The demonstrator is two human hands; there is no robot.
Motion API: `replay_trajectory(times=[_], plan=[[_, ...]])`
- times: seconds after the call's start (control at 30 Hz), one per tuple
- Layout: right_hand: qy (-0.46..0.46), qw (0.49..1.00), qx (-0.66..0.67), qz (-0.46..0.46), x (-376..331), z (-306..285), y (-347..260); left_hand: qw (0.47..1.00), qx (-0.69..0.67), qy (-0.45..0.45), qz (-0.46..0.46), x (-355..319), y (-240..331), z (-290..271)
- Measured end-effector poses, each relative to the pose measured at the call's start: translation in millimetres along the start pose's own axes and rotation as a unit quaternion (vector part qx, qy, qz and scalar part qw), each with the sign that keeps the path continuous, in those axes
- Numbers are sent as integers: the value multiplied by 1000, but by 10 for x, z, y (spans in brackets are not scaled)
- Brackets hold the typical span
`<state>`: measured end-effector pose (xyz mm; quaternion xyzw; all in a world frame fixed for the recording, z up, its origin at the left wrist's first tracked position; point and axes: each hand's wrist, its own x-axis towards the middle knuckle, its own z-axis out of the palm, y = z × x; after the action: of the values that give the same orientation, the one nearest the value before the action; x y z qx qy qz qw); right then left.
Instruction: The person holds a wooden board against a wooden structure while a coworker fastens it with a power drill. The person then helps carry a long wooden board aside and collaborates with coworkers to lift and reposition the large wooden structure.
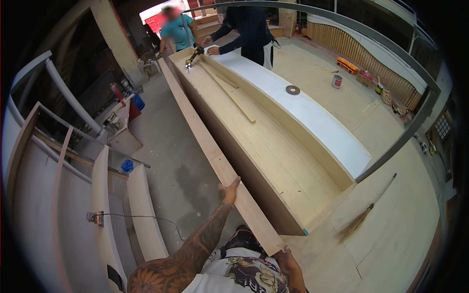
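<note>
A long, narrow wooden board (218, 167) runs from my body toward the far end, alongside a long wooden box (266, 195). My left hand (229, 191) grips the board's left edge partway along, with the thumb on top. At the near end my right hand (288, 262) is closed around the board's end corner; its lower fingers are hidden beneath. A dark gap separates much of the board from the box's side. Inside the box lie thin wooden strips (234, 100) and, farther off, a yellow-and-black cordless drill (194, 56).
A co-worker in dark clothes (246, 29) leans over the box's far end; another person in teal (181, 31) stands beside. A tape roll (292, 90) rests on the white panel (322, 124). A broom (359, 222) lies at right. A corded sander (95, 218) sits on curved panels at left.
</note>
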<state>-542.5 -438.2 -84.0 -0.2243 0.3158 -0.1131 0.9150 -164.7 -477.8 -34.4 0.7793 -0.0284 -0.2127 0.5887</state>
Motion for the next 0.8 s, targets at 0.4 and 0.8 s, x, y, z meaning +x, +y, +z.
replay_trajectory(times=[0.4, 0.8], plan=[[100, 976, 188, 44, 484, -7, -34, 999, -34, -5, 13, 60, -103, 44], [94, 933, 347, 24, 688, -114, -223, 1000, -22, -16, 16, -39, 17, 313]])
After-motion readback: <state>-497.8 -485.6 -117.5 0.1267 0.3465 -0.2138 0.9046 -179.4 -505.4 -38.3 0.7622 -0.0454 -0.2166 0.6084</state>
